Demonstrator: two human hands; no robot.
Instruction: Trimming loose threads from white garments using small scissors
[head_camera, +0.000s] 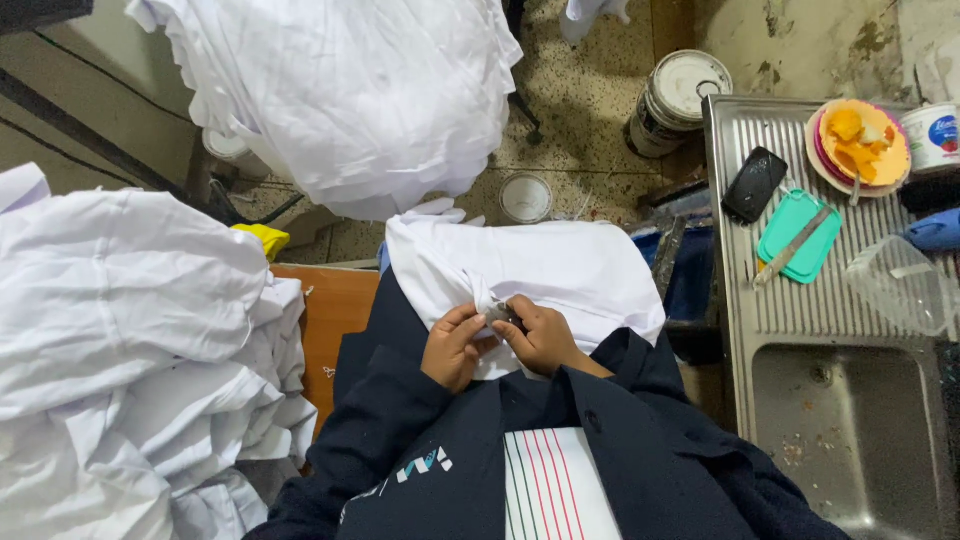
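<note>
We pinch a fold of the white garment (560, 270) between both hands: our left hand (455, 345) closes its fingers on the bunched cloth, and our right hand (535, 335) presses thumb and fingertips together on a small grey thing (498, 316) at the same spot, too small to make out. The garment lies across our lap, spreading away from the grip.

Left of the grip a heap of white cloth (130, 340) covers a wooden bench (335, 310); beyond the grip a second white pile (350, 90) hangs over the floor, with a small white tub (525, 197) and a paint tin (680, 100) below it.

Right of the grip, well apart, stands a steel sink unit (740, 330). On its drainboard lie a black phone (754, 184), a teal lid (800, 236) with a knife (792, 246) across it, a clear plastic container (895, 285), and stacked plates (858, 145) holding orange food pieces. The basin (840, 440) holds only crumbs.
</note>
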